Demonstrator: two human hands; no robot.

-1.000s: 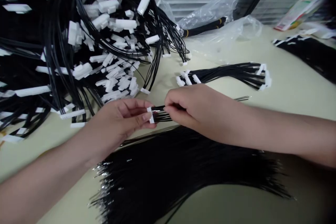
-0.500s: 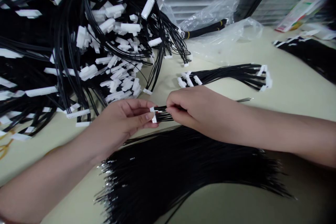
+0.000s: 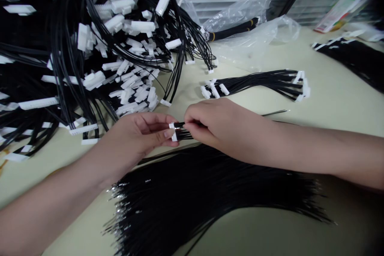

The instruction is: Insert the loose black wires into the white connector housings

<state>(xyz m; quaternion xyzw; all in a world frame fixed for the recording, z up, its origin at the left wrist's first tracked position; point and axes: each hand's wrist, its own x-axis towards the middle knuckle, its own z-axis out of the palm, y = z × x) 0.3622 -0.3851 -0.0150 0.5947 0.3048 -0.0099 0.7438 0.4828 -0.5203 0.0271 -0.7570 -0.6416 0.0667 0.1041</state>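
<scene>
Between thumb and fingers, my left hand [image 3: 147, 132] grips a small white connector housing [image 3: 173, 132] with black wires running out of its right side. My right hand [image 3: 207, 122] is pinched close to that housing, its fingers closed on a thin black wire [image 3: 181, 124] at the connector. Wire ends with a metal tip [image 3: 277, 112] stick out to the right beyond my right wrist. Just below both hands lies a thick spread of loose black wires [image 3: 204, 192], with shiny metal terminals at their left ends.
A large heap of black cables with white connectors [image 3: 132, 84] fills the left and back. A bundle of finished-looking cables [image 3: 258, 82] lies behind my right hand. Clear plastic bags [image 3: 255, 44] rest near the blinds. More black cables [image 3: 351, 60] lie at the far right.
My right hand and the wire have come slightly nearer the connector, and the protruding wire ends have shifted left. My left hand keeps its hold. The whole view has shifted a little.
</scene>
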